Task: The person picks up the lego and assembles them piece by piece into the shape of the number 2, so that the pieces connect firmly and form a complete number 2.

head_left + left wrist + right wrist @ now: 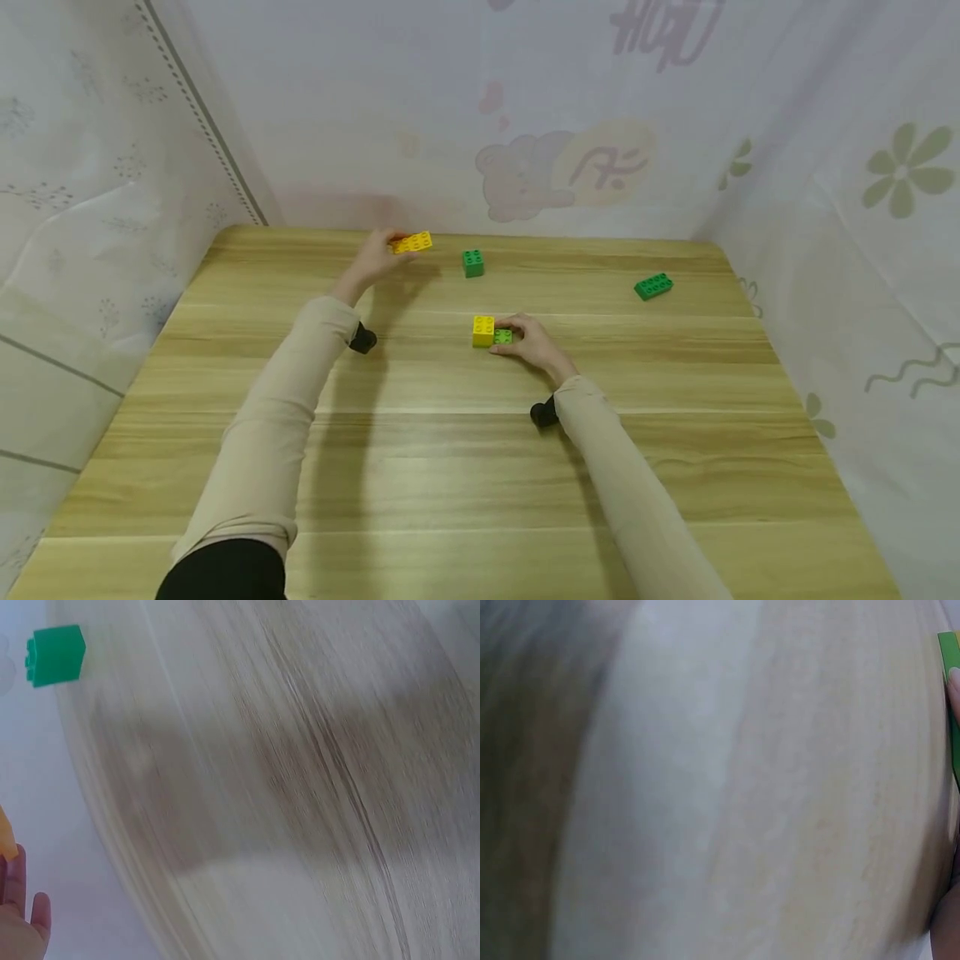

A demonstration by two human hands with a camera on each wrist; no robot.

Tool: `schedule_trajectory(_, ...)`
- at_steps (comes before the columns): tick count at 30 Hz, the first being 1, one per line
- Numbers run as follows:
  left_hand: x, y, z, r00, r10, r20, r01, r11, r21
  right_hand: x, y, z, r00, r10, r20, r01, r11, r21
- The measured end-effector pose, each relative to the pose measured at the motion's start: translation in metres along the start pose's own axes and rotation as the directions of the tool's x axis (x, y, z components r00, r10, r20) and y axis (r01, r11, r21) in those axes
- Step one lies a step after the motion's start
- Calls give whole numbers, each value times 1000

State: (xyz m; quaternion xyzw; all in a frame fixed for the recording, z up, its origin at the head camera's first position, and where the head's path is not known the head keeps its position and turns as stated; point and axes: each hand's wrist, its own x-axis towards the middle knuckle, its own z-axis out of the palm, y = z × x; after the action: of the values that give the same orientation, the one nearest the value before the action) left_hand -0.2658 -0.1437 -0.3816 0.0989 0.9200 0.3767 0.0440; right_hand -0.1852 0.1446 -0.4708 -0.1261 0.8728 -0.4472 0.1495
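Note:
At the far left of the table, my left hand (377,257) pinches a yellow toy building brick (414,242) with two rows of studs, held above the wood. In the left wrist view, only a corner of this yellow brick (6,836) shows beside the fingers. Near the middle, my right hand (534,343) has its thumb and fingers round a light green brick (503,337). A square yellow brick (483,333) sits at the left end of that green one and rises higher. The right wrist view catches just the edge of the light green brick (949,652).
A square green brick (473,264) stands near the back edge, right of my left hand. Farther right lies a longer dark green brick (654,287). Printed white sheets (337,125) hang behind and beside the wooden table (450,467).

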Motion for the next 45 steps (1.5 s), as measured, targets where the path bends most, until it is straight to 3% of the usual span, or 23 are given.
schedule_trajectory(10,-3,22,14,998,52,27,-51,997,-50,2,3,2,1000,-20,-4,20,1000,20)
schedule_trajectory(17,-3,41,29,988,131,85,-123,988,-91,2,2,2,1000,-19,-23,20,999,26)
schedule_trajectory(27,-7,57,43,977,195,90,-185,977,-109,1,1,3,999,-46,-16,46,999,23)
schedule_trajectory(41,-26,63,68,973,217,77,-201,965,-170,1,0,3,995,-94,-18,94,996,5)
schedule_trajectory(45,-35,61,79,971,229,66,-216,962,-167,2,1,3,997,-72,-6,72,997,-6)
